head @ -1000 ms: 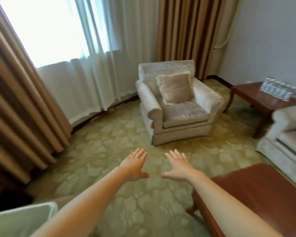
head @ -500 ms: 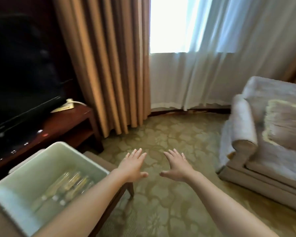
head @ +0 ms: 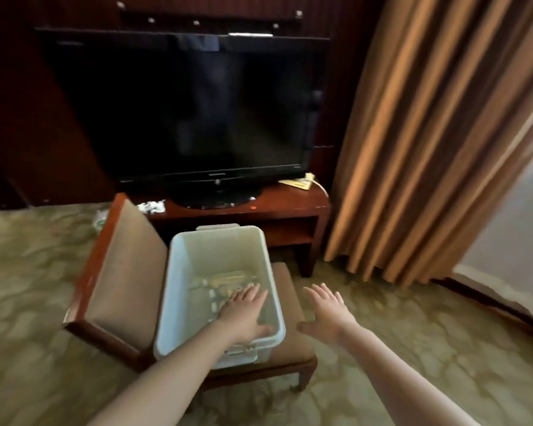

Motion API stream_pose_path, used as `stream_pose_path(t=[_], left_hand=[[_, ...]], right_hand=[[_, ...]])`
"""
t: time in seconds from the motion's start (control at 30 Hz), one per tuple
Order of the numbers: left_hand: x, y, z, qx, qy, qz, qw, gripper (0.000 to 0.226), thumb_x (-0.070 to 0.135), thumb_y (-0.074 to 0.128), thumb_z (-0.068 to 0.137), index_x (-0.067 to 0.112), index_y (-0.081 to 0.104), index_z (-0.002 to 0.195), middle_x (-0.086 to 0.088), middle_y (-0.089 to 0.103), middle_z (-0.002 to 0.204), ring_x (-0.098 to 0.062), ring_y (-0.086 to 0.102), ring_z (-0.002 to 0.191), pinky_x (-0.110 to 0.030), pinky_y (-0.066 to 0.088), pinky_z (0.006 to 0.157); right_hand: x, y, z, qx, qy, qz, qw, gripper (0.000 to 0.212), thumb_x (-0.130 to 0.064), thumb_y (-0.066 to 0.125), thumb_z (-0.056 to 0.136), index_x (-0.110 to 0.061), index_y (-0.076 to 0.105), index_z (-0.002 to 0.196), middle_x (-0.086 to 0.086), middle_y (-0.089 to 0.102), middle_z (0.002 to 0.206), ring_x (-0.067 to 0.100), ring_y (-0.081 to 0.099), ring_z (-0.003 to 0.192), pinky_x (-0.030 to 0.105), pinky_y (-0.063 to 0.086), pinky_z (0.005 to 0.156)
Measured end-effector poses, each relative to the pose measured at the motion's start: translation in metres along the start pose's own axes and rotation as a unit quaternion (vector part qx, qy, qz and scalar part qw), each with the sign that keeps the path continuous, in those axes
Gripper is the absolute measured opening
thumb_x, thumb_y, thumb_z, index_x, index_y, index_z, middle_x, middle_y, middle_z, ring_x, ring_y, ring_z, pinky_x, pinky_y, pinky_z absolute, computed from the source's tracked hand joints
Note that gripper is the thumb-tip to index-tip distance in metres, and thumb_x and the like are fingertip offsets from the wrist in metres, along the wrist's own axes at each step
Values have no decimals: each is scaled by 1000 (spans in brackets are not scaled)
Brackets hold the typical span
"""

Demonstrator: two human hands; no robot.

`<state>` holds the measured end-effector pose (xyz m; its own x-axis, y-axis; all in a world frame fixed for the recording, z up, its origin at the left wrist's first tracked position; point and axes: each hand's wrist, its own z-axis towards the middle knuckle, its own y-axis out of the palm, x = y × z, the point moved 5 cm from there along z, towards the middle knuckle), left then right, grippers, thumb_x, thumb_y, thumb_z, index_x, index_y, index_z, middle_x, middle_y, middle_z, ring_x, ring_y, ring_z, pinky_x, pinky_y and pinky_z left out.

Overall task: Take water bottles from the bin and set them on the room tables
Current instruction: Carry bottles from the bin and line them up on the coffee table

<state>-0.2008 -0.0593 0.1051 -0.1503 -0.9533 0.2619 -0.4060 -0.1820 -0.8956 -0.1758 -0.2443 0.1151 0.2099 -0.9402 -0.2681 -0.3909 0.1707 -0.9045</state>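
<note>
So the brown curtain [head: 428,133] is hanging down to the floor behind the bin and off to its right. The big flat-screen TV [head: 185,109] is sitting straight behind the bin, screen dark, and it's standing on a low reddish wooden TV stand [head: 290,207] that's running just behind the bin's far rim. A patterned green-beige carpet [head: 28,272] is spreading out on every side of the bin.

The wooden chair [head: 126,265] with tan padding is carrying the bin on its seat, and its backrest is rising along the bin's left wall.

The white plastic bin [head: 179,272] itself is sitting open-topped, long side pointing away from me.

My left hand [head: 243,312] is reaching in over the bin's near right corner, palm down, fingers straight and together, gripping nothing. It's hovering right above the bottles, and I honestly can't tell if the fingertips are touching one. My right hand [head: 326,312] is floating just outside the bin's right wall, palm down, fingers spread loose, holding nothing either.

The water bottles [head: 225,279] are lying on their sides on the bin's floor, toward its right wall, clear and pretty blurry, so I'm not counting them.

A small yellowish card [head: 296,182] is lying on the stand, behind the bin and to the right.
</note>
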Motion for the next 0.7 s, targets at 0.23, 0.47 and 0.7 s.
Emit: stream_pose_path(t=[0.23, 0.47, 0.7], left_hand=[[-74, 7, 37, 20, -109, -72, 991, 85, 51, 51, 96, 20, 2, 158, -1, -10, 165, -22, -7, 152, -40, 1, 123], [-129, -5, 81, 18, -196, -138, 971, 84, 51, 49, 96, 18, 2, 158, -5, -6, 165, -23, -5, 152, -40, 1, 123], [-166, -5, 94, 27, -287, -232, 929, 85, 54, 49, 95, 19, 2, 157, -4, -2, 166, -21, -2, 152, -37, 3, 123]], right_hand=[[-50, 0, 114, -52, -118, -46, 991, 92, -51, 61, 89, -19, 11, 159, 3, 7, 167, 23, -4, 154, 45, -3, 124], [-93, -8, 198, -116, -191, -96, 970, 90, -49, 59, 92, -19, 7, 160, 5, 4, 168, 22, -5, 154, 43, -4, 125], [-126, -9, 268, -170, -251, -131, 944, 86, -47, 56, 93, -19, 10, 160, 5, 4, 168, 24, -4, 154, 41, -3, 124]])
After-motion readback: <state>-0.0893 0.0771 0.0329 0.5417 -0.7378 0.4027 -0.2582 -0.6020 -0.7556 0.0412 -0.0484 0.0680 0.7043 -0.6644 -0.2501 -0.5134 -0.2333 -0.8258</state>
